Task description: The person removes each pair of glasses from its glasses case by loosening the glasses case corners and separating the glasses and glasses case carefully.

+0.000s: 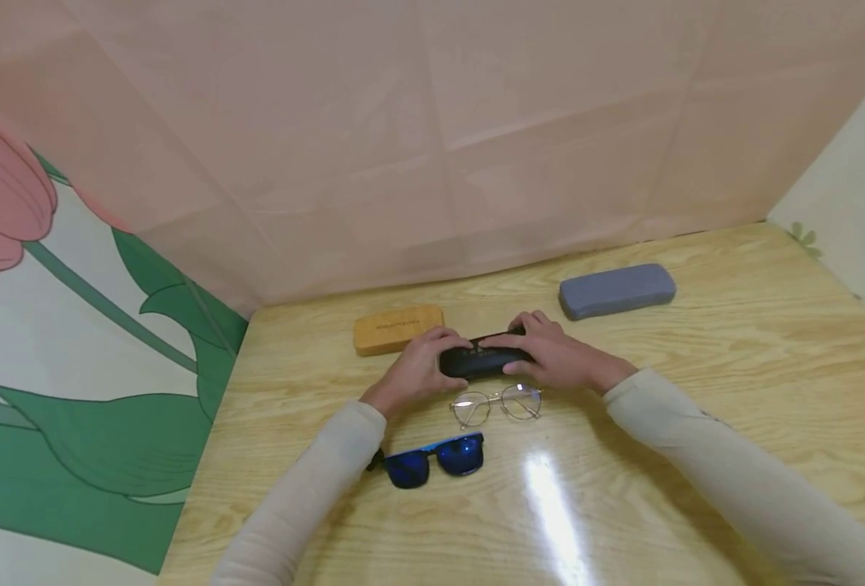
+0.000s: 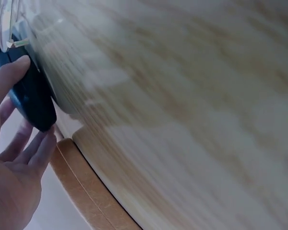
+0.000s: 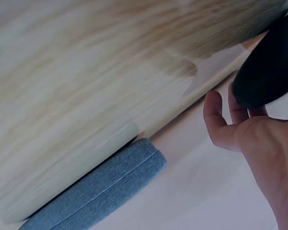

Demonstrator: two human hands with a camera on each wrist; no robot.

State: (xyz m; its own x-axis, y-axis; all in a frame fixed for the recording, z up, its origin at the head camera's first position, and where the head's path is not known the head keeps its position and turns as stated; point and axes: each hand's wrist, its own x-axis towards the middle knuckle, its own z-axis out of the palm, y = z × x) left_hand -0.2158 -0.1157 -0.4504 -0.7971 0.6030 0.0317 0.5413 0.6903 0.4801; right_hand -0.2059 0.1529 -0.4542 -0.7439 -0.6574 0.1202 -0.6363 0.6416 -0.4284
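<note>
A black glasses case (image 1: 485, 360) with small lettering on top lies across the middle of the table, held between both hands. My left hand (image 1: 426, 362) grips its left end, thumb on the near side and fingers over the top and far side. At the other end my right hand (image 1: 555, 352) holds it the same way. In the left wrist view the thumb presses the dark case (image 2: 33, 96). In the right wrist view fingers curl behind the case (image 3: 269, 62). Just in front lie thin-framed clear eyeglasses (image 1: 496, 405).
Sunglasses with blue lenses (image 1: 435, 460) lie nearer, beside the left sleeve. A tan glasses case (image 1: 397, 328) sits behind the left hand. A grey-blue glasses case (image 1: 618, 290) rests at the back right. Behind the wooden table (image 1: 696, 423) hangs a pink cloth (image 1: 476, 146).
</note>
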